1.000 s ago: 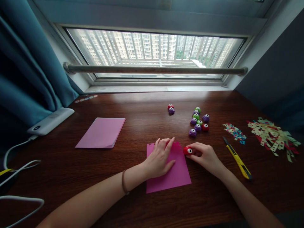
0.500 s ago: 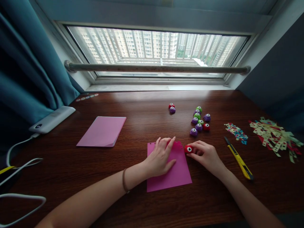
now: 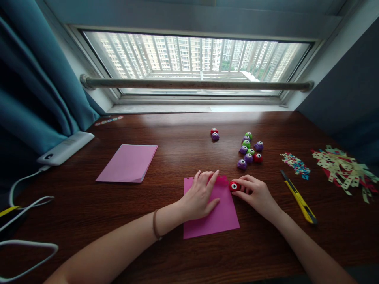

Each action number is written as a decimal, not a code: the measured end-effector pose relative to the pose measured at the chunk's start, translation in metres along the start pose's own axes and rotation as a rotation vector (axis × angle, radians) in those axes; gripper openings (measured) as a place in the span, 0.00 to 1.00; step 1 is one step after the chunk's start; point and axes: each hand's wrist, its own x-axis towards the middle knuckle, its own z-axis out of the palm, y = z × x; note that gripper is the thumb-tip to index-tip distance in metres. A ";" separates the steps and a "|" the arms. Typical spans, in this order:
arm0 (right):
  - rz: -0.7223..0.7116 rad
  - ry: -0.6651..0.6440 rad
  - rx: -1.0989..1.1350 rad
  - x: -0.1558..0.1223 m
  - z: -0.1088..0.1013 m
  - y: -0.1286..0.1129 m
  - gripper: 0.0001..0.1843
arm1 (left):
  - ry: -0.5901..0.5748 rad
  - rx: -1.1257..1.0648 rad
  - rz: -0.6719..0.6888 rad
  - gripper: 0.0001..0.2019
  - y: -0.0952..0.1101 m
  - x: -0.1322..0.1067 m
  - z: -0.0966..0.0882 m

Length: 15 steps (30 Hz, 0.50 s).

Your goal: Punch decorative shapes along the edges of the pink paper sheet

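A bright pink sheet of paper [image 3: 211,227] lies on the dark wooden table, with small holes cut along its far edge. My left hand [image 3: 201,195] rests flat on the sheet, fingers spread. At the sheet's right edge, near the far corner, my right hand [image 3: 256,193] grips a small red craft punch [image 3: 234,186] between thumb and fingers. Beyond my right hand sits a cluster of purple, green and red punches, among them a purple punch [image 3: 242,164] and a red punch [image 3: 257,157]. A second red punch [image 3: 214,130] and a purple one stand farther back.
To the left lies a stack of pink paper [image 3: 127,163]. A yellow utility knife [image 3: 299,199] is right of my right hand, near paper confetti [image 3: 296,165] and a heap of punched strips [image 3: 343,167]. A white power bank [image 3: 66,148] with a cable sits far left.
Almost nothing differs. The red punch in my right hand has shifted or turned very slightly at the sheet's edge; my left hand stays in place on the paper.
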 end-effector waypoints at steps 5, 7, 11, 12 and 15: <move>-0.009 -0.004 -0.017 0.001 0.000 -0.003 0.15 | -0.012 0.010 -0.004 0.38 0.001 0.000 -0.001; -0.016 -0.026 -0.014 0.001 0.000 -0.004 0.15 | -0.021 0.014 -0.005 0.38 0.001 0.000 -0.001; -0.004 -0.009 0.000 0.001 -0.001 -0.006 0.14 | -0.029 0.018 -0.001 0.38 0.001 0.001 -0.002; 0.007 0.007 0.007 0.001 -0.002 -0.005 0.13 | -0.029 0.017 -0.003 0.38 0.001 0.001 -0.002; 0.046 0.037 0.035 0.002 -0.003 -0.003 0.13 | -0.029 0.017 -0.011 0.38 0.000 0.001 0.000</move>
